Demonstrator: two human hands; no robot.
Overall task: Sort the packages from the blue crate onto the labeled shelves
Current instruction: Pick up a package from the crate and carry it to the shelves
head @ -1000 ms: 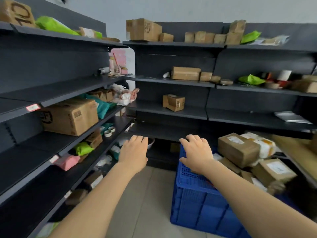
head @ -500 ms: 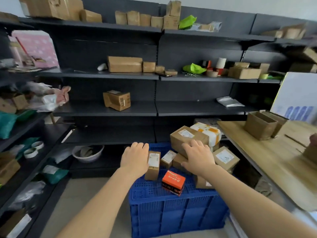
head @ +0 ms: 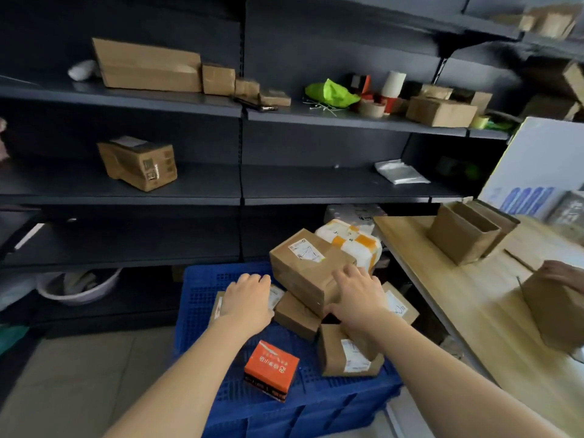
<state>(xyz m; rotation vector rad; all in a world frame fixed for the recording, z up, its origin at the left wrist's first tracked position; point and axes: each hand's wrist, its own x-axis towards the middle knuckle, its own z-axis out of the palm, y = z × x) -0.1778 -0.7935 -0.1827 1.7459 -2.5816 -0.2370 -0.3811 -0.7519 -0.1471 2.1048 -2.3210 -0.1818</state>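
A blue crate (head: pixel 202 298) stands on the floor in front of dark shelves (head: pixel 126 197), with several packages piled on it. My right hand (head: pixel 357 295) lies on the side of a large brown box (head: pixel 303 263) with a white label, fingers spread. My left hand (head: pixel 249 298) rests palm down over a small brown box (head: pixel 218 306) at the crate's left, hiding most of it. An orange box (head: pixel 271 369) sits near the front. Another labeled brown box (head: pixel 347 355) lies under my right wrist. A white and orange parcel (head: pixel 354 240) lies at the back.
A wooden table (head: pixel 458 295) stands right of the crate with open cardboard boxes (head: pixel 464 232); another person's hand (head: pixel 565 275) holds a box (head: pixel 553 311) there. Shelves carry brown boxes (head: pixel 148 66), a green bag (head: pixel 331 93) and tape rolls (head: pixel 371 107). A white basin (head: pixel 79 287) sits low left.
My view has swung right and down from the left shelves to the crate. Both hands came down onto the packages, the right one onto the large brown box.
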